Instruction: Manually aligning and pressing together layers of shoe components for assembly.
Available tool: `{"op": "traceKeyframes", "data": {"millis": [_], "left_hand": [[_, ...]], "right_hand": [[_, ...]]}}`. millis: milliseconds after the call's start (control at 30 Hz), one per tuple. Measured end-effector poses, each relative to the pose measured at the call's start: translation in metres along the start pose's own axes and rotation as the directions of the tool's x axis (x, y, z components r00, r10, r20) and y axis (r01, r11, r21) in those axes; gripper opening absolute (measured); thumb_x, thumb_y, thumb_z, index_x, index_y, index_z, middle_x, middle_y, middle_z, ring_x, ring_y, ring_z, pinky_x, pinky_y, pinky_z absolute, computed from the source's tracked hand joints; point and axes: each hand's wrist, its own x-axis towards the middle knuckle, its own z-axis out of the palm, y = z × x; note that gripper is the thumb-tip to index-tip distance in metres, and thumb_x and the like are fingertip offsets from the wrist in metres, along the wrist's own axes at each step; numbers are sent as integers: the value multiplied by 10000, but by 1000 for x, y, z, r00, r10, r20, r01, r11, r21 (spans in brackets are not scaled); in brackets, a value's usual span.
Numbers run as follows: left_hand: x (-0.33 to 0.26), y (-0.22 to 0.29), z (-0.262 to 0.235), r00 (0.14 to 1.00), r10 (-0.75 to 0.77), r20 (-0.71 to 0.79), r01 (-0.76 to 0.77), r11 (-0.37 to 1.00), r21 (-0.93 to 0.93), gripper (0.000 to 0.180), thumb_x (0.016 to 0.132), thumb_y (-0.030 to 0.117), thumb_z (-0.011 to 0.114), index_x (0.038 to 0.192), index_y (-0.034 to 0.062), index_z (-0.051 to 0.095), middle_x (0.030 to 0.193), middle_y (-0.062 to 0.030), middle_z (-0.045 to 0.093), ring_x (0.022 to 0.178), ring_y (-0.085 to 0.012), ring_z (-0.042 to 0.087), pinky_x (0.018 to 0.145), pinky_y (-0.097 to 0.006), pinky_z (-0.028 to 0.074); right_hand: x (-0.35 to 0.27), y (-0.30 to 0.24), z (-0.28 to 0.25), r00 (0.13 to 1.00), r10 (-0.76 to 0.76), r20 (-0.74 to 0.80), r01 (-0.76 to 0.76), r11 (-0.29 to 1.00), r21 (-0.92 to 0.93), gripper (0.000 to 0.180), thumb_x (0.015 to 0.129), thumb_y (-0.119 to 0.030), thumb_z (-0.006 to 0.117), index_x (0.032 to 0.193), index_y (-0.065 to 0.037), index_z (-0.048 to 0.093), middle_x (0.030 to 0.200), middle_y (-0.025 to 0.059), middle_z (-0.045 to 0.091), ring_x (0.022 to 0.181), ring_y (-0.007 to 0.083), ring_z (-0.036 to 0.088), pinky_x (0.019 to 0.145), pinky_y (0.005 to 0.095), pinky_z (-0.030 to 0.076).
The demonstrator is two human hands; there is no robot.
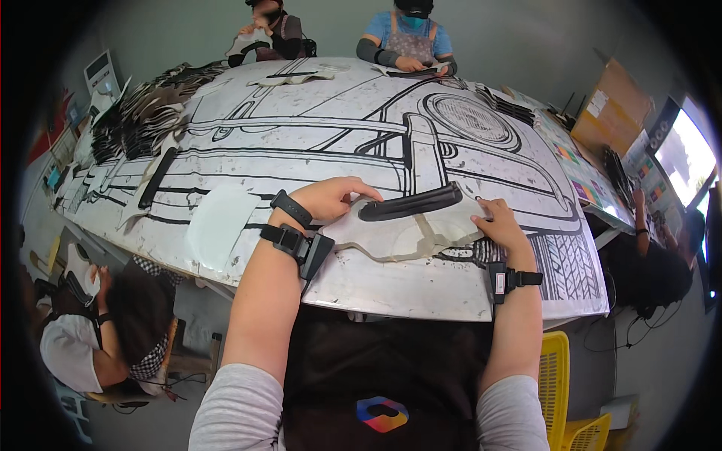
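Head view, looking down at a large surface (391, 293) printed with a black line drawing of a car. At centre lies a flat, pale, curved cut piece (410, 229) with a black strip (410, 203) along its top edge. The left hand (331, 199) rests at the piece's 9 o'clock end, fingers curled together on its edge. The right hand (500, 225) presses flat at its 3 o'clock end, fingers spread apart, gripping nothing. Both wrists wear black straps.

Judging from this, the piece is best kept flat and steady with even pressure from both ends, so the strip stays aligned along the curve.

At 9 o'clock of the left hand lies a blank white sheet (218, 225). At 10 o'clock, far off, stacks of dark cut pieces (143, 113) crowd the edge. At 12 o'clock two people (410, 37) work across the surface; another sits at 8 o'clock, one more at 3 o'clock. A yellow chair (556, 376) stands at 5 o'clock. Nothing blocks the hands.
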Motion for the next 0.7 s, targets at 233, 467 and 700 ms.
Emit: {"op": "traceKeyframes", "data": {"millis": [233, 467, 700], "left_hand": [[2, -10, 2, 990, -62, -128, 72, 995, 75, 644, 624, -152, 402, 1181, 113, 586, 1115, -113, 587, 1035, -240, 526, 913, -294, 394], [-8, -8, -6, 992, -101, -76, 111, 983, 146, 499, 723, -108, 477, 1113, 155, 643, 1049, -110, 594, 949, -276, 574, 809, -317, 465], [-45, 58, -15, 840, 147, -522, 156, 856, 493, 310, 773, 131, 629, 1083, 132, 639, 1013, -109, 588, 897, -309, 569, 763, -376, 475]], "right_hand": [[-5, -2, -5, 1000, 30, 8, -31, 996, 84, 678, 666, -385, 746, 1235, -78, 541, 1187, 190, 500, 1064, 319, 493, 922, 383, 416], [-17, -24, -29, 891, -9, 453, -189, 901, 391, 528, 702, -280, 767, 1113, -40, 539, 1037, 84, 568, 991, 170, 497, 854, 286, 401], [-16, -25, -24, 907, 8, 420, -256, 803, 537, 476, 734, -296, 755, 1077, -45, 542, 995, 99, 576, 887, 145, 519, 785, 270, 405]]}}
